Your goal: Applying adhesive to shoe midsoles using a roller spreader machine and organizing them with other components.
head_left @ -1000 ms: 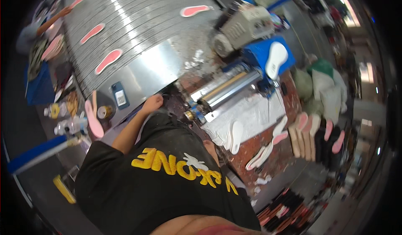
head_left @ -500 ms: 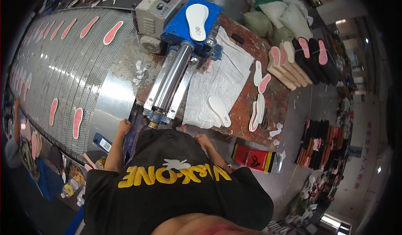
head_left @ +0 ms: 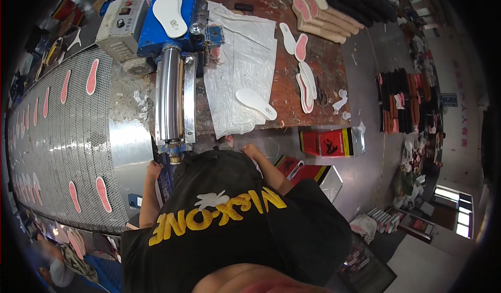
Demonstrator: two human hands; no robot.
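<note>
My left hand (head_left: 154, 169) is low beside the blue frame at the near end of the roller machine (head_left: 169, 97), by the metal plate of the conveyor. My right hand (head_left: 251, 151) is in front of my body, just off the near edge of the worktable. Both hands are small here, and their fingers are mostly hidden. White insoles (head_left: 254, 104) lie overlapped on a white plastic sheet (head_left: 237, 53) on the table. Another white insole (head_left: 170, 14) rests on the machine's blue top. More white and pink insoles (head_left: 307, 81) lie farther right.
A mesh conveyor (head_left: 57, 141) with several pink insoles runs along the left. A grey control box (head_left: 122, 21) adjoins the machine. Bundled insoles (head_left: 321, 16) stand at the table's far right. Red-and-black packages (head_left: 334, 142) lie below the table. A person (head_left: 55, 261) is at lower left.
The whole view has swung, so the machine and table sit farther left in the picture. Both my hands stay in about the same places by the machine and table edge.
</note>
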